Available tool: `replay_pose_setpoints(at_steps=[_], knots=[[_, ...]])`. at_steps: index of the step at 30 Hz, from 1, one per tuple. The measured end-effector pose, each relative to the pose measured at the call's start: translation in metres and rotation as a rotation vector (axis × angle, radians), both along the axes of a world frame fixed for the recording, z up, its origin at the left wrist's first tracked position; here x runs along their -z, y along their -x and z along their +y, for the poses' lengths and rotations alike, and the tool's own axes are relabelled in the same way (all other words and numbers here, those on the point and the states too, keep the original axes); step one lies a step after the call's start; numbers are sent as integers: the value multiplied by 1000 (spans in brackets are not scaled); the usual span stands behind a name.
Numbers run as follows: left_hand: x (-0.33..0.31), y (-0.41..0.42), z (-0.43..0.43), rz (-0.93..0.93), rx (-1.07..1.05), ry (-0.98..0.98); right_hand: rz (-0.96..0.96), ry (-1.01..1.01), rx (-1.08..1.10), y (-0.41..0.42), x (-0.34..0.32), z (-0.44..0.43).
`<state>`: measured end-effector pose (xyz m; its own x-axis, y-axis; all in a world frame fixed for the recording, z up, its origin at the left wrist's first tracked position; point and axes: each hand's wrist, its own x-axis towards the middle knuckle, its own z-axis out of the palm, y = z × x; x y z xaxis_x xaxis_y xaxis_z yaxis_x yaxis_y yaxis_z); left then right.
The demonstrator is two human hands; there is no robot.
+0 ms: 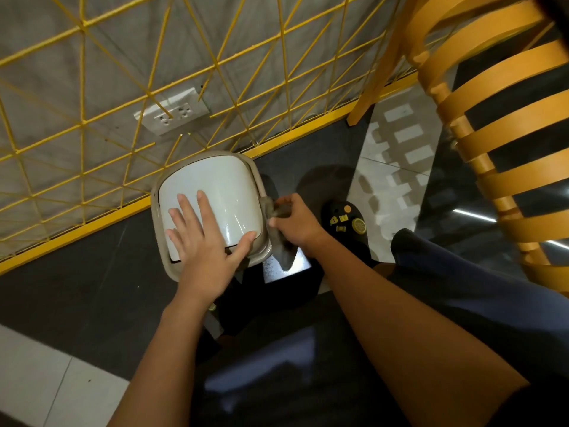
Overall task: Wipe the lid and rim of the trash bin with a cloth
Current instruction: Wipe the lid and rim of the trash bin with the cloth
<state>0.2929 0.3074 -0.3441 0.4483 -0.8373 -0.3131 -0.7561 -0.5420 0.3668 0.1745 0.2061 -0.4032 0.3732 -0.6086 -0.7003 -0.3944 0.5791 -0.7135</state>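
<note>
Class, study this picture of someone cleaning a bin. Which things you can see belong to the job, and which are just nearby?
Part of the job: white lid; beige rim; grey cloth, gripped by the right hand; left hand, flat on the lid.

Just nearby: wall socket; yellow wire grid; orange slatted chair; black shoe.

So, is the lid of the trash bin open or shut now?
Shut. The white lid lies flat inside the beige rim, and the left hand rests spread on top of it.
</note>
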Motion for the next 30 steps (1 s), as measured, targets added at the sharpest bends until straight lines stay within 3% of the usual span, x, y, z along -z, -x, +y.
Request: replay_pose_setpoints(at_steps=[9,21,26,30], knots=[[-11,-6,13,3,69,15,-28,-24,226,4,16,65],[3,2,10,-84,-13,-28,135,313,78,-12,-1,1],[3,2,8,-80,-14,-21,142,314,27,-23,-6,-31],[2,4,8,-81,-28,-19,107,198,95,-22,-4,-26]])
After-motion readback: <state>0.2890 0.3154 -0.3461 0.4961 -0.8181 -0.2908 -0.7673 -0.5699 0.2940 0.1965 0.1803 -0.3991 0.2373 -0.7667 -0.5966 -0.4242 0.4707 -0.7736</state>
